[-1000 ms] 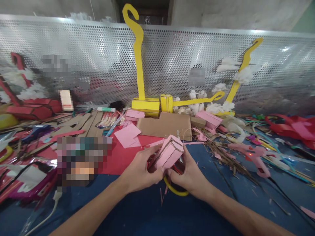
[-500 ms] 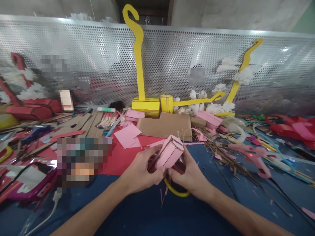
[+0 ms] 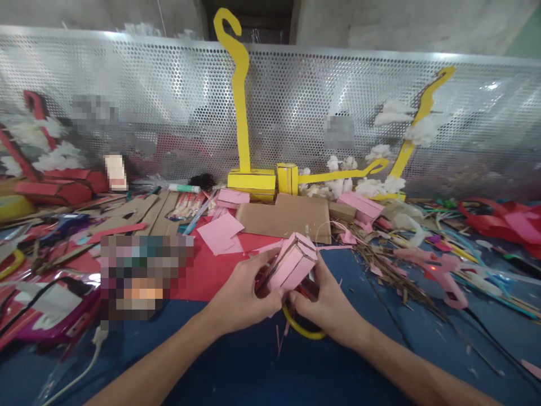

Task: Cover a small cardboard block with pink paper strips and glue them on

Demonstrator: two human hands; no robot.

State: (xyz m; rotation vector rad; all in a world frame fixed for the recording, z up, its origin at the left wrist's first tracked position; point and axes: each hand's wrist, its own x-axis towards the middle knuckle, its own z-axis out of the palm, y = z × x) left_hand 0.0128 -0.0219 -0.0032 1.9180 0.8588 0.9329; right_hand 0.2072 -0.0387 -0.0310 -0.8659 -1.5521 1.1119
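A small pink box [image 3: 292,262] with brown edges is held tilted between both hands above the blue table. My left hand [image 3: 249,290] wraps its left side, fingers behind and thumb at the lower edge. My right hand [image 3: 327,299] is closed at the box's right side, its thumb near the left thumb. Just below hangs a yellow ring-shaped handle [image 3: 306,327], partly hidden by the right hand; what it belongs to is mostly covered. Behind the box lie pink paper pieces [image 3: 220,232] on a red sheet [image 3: 190,282] and a brown cardboard piece [image 3: 283,217].
A pink glue gun [image 3: 443,273] with a lit red light lies at the right, beside brown scraps [image 3: 393,276]. Yellow hooked shapes [image 3: 240,113] stand against a perforated metal panel [image 3: 169,113]. At the left are red boxes [image 3: 54,192], cardboard strips and a white cable [image 3: 87,366].
The view has shifted very slightly, moving the background a little to the right. Both hands keep nearly the same pose around the pink box.
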